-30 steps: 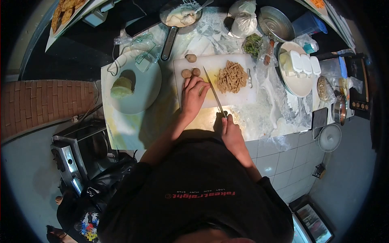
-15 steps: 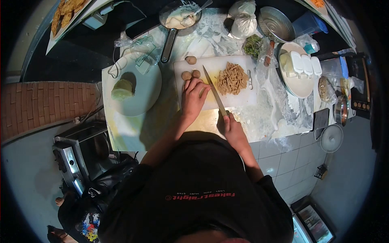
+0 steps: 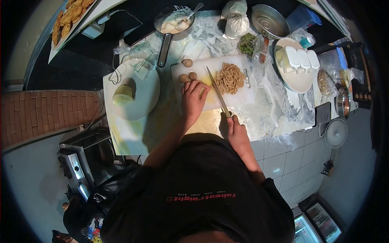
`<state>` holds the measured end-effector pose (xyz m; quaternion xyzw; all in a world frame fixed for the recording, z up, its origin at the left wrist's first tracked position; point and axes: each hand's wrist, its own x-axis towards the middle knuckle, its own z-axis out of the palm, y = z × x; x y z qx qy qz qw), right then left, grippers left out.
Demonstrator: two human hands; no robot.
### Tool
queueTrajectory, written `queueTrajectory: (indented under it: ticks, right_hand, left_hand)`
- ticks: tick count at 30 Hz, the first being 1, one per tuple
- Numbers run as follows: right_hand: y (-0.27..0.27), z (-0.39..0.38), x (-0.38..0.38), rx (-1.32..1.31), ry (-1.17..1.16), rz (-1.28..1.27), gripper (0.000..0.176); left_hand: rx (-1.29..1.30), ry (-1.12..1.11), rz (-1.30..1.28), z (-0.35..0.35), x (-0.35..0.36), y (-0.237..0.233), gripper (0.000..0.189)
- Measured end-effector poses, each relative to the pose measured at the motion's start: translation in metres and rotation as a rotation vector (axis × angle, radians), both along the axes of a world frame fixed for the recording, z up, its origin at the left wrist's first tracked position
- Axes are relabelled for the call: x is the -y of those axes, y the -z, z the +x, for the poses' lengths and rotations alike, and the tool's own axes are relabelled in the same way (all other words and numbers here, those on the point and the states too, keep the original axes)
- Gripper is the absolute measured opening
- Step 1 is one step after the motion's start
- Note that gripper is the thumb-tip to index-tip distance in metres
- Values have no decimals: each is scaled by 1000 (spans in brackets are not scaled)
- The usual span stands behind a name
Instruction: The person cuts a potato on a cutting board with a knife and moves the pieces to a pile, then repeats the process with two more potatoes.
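My right hand [image 3: 238, 133] grips the handle of a long kitchen knife [image 3: 219, 91]. Its blade slants across the white cutting board [image 3: 239, 99], between my left fingers and a heap of brown strips [image 3: 229, 79]. My left hand [image 3: 194, 99] rests on the board with fingers bent and drawn together; whatever lies under the fingertips is hidden. Just beyond those fingers sit two round brown balls that look like meatballs, one [image 3: 184, 78] beside the other [image 3: 193, 76]. A third ball [image 3: 187, 62] lies near the board's far edge.
Left of the board is a large pale plate [image 3: 142, 107] with a green-white cut vegetable [image 3: 123, 95]. A pan [image 3: 165, 50] of white batter stands behind. Leafy greens [image 3: 246, 43], a metal bowl [image 3: 270, 21] and a plate with white-lidded containers [image 3: 298, 83] line the far right. Another person [image 3: 79, 218] is at lower left.
The knife has shifted slightly right, toward the heap of strips, leaving a small gap to my left fingertips. My left hand stays almost in place. The whole view has tilted a little.
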<state>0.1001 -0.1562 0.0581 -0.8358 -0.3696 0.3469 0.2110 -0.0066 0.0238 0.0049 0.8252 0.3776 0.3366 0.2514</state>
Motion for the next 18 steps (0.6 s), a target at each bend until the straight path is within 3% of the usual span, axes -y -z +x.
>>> queueTrajectory:
  ticks: [11, 18]
  right_hand:
    - [-5, -14, 3, 4, -35, 40, 35]
    - [-9, -12, 8, -27, -83, -47, 43]
  left_hand:
    - [103, 9, -28, -25, -3, -8, 8]
    - [51, -89, 98, -27, -28, -18, 32]
